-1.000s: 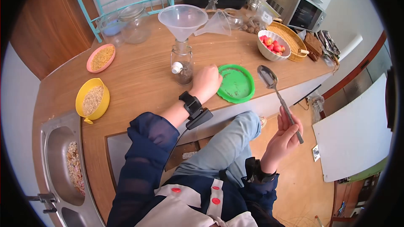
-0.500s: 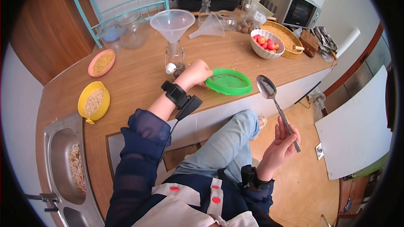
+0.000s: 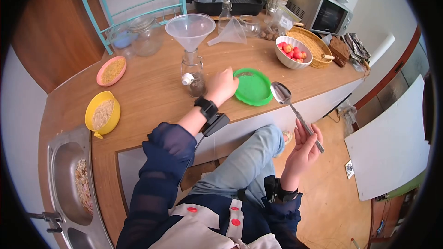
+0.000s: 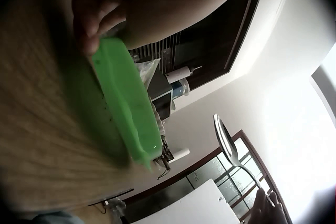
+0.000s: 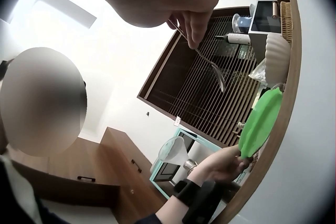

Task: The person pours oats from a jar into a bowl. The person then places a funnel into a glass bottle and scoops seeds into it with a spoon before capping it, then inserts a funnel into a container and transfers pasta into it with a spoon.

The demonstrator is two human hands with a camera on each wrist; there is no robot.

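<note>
My left hand pinches the near-left rim of a shallow green dish, at the counter's front edge. Dark specks lie in the dish, and its outer side shows in the left wrist view. My right hand grips a metal spoon by its handle, the bowl just right of the dish. Left of my left hand stands a swing-top glass bottle with dark grains in its lower part. A large clear funnel sits in the bottle's neck; the white stopper hangs at its side.
A fluted white bowl of red fruit and a wicker tray stand at the back right. Another funnel lies behind. At left are a pink dish, a yellow bowl and a steel sink.
The green dish was tilted edge-on half a second ago and now faces the head camera more. The spoon has moved left, closer to the dish.
</note>
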